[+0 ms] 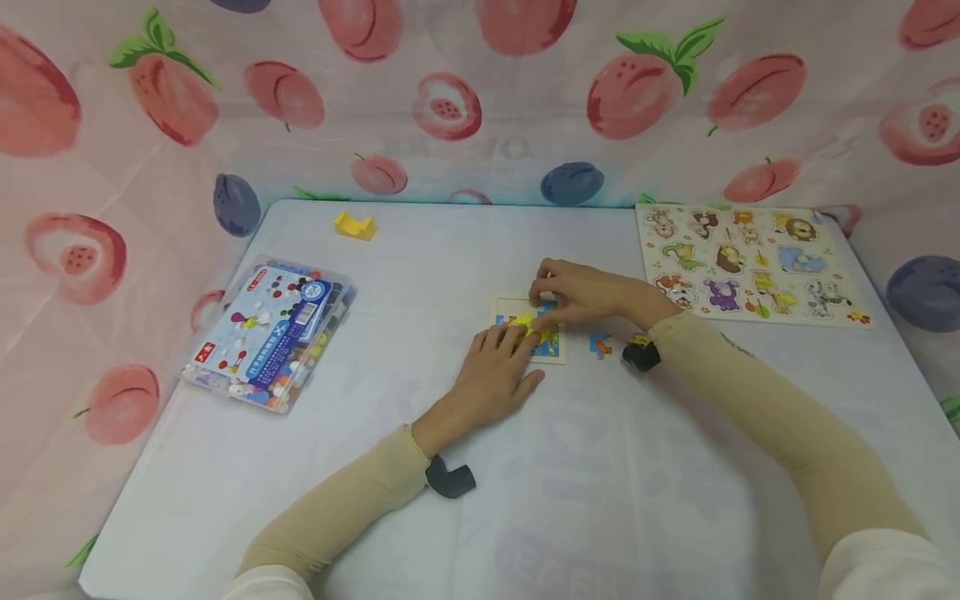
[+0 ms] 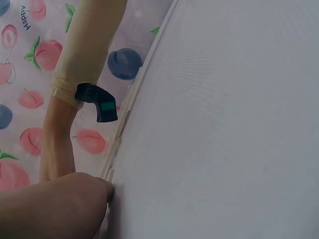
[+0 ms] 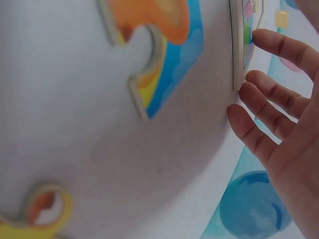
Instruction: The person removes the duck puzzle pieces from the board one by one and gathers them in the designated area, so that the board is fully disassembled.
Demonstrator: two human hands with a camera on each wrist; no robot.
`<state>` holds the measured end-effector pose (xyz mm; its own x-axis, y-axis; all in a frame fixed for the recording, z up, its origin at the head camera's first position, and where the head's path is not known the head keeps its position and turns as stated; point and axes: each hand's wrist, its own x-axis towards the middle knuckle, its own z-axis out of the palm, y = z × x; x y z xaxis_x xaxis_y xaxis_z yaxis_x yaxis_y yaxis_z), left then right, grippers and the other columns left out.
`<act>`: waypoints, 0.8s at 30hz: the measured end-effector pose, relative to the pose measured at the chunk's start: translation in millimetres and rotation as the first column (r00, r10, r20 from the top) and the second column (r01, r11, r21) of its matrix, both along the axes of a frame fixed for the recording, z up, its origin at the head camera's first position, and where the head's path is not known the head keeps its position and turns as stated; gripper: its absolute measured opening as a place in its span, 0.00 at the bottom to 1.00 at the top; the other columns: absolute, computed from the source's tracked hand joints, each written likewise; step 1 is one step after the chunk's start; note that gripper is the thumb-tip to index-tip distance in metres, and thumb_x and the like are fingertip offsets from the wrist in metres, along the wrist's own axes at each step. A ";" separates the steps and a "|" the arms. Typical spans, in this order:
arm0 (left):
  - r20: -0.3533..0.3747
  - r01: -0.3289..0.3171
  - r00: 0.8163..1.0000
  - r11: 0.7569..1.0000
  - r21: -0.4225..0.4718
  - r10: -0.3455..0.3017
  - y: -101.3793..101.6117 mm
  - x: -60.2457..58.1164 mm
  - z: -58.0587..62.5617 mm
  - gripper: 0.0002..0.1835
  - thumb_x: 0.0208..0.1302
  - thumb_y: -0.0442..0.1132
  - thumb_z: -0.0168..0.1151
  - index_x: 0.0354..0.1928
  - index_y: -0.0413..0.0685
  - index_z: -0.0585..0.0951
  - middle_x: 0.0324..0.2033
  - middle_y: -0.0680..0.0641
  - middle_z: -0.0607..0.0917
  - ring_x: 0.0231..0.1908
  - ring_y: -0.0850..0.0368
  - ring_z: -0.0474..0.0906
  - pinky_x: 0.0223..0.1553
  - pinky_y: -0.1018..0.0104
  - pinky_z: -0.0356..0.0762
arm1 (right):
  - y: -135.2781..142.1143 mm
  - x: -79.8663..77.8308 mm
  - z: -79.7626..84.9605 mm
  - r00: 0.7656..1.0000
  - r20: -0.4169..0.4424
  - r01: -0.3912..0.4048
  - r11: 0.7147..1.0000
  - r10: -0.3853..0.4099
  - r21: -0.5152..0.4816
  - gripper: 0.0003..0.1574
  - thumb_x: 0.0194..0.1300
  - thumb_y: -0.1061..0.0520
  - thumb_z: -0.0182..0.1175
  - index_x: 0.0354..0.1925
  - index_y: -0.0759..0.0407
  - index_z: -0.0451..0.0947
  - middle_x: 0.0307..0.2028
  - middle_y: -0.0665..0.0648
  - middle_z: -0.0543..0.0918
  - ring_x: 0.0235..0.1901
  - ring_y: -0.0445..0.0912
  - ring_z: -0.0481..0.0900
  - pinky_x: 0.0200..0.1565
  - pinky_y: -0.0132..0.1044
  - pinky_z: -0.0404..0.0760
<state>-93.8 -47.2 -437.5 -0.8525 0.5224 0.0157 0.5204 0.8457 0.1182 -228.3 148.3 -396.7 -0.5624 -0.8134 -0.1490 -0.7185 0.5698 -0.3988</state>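
A small square jigsaw puzzle in a pale wooden tray (image 1: 558,359) lies flat mid-table, its blue and yellow picture partly hidden by both hands. My left hand (image 1: 487,379) rests its extended fingers on the tray's lower left part. Over the upper right part, my right hand (image 1: 581,292) reaches in from the right, its fingertips at the tray. The right wrist view shows those fingers (image 3: 271,112) loosely bent beside the tray's edge. A loose blue and orange puzzle piece (image 1: 600,345) lies right of the tray. Beside it is a yellow piece (image 1: 640,340), partly covered by the wrist camera.
A clear plastic case (image 1: 266,333) of coloured balls with a printed sheet stands at left. A yellow cradle-shaped block (image 1: 355,226) sits near the back edge. An animal puzzle board (image 1: 750,267) lies at back right, close to my right forearm. Fruit-print cloth hangs behind.
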 end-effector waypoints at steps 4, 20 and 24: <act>0.015 -0.004 1.000 1.000 -0.013 0.004 2.1 0.9 0.0 0.34 0.71 0.61 0.37 0.73 0.56 0.53 0.68 0.48 0.63 0.68 0.47 0.54 0.65 0.51 0.56 | -1.8 -2.3 -2.1 1.000 0.006 -0.013 1.000 0.013 -0.001 0.26 0.54 0.29 0.61 0.40 0.45 0.76 0.46 0.52 0.69 0.38 0.46 0.67 0.43 0.39 0.68; 0.004 -0.001 1.000 1.000 -0.027 0.001 6.6 1.0 1.3 0.31 0.72 0.60 0.35 0.71 0.55 0.58 0.68 0.49 0.62 0.66 0.49 0.55 0.64 0.52 0.57 | -4.9 -0.4 -4.0 0.998 -0.040 -0.041 0.995 0.045 0.094 0.20 0.69 0.33 0.43 0.35 0.41 0.74 0.42 0.48 0.69 0.40 0.44 0.67 0.45 0.38 0.68; -0.004 -0.011 1.000 1.000 -0.027 0.010 4.1 0.6 1.1 0.31 0.71 0.60 0.36 0.71 0.55 0.59 0.68 0.48 0.64 0.66 0.49 0.55 0.64 0.52 0.58 | -1.5 -0.3 -4.4 0.995 -0.068 -0.064 0.997 0.067 0.045 0.14 0.71 0.44 0.46 0.42 0.45 0.76 0.43 0.51 0.71 0.41 0.46 0.68 0.47 0.42 0.70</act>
<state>-93.2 -43.1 -436.4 -0.8580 0.5137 0.0050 0.5119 0.8540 0.0927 -228.6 146.8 -401.1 -0.5180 -0.8428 -0.1465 -0.7803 0.5357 -0.3228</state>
